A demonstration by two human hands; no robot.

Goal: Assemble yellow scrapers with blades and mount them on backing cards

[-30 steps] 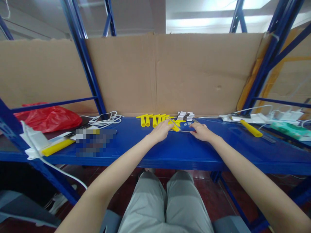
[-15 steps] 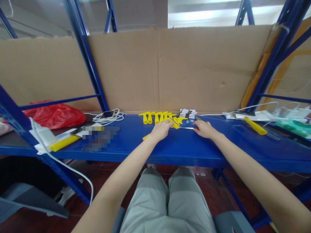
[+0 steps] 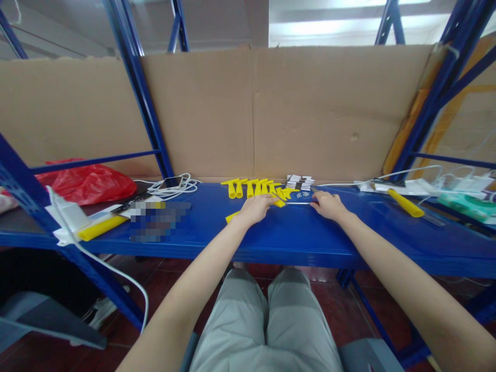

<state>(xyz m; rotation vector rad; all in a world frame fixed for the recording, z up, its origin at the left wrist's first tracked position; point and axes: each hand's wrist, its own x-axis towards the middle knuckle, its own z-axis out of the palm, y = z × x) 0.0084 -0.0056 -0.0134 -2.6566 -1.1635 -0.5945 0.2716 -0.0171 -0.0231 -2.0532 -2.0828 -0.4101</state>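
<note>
While red bag slumps, left fingers pinching yellow tool, right fingers pinching rod

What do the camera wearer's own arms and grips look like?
The left forearm and right forearm are bare, with no sleeve, watch, bracelet or marking in view. The left grip and right grip are ungloved human hands; rings would be too small to tell. Light grey trousers show below.

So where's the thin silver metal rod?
In the head view, right of centre, the thin silver metal rod runs between the left hand and right hand, in front of the black-and-white stack.
</note>
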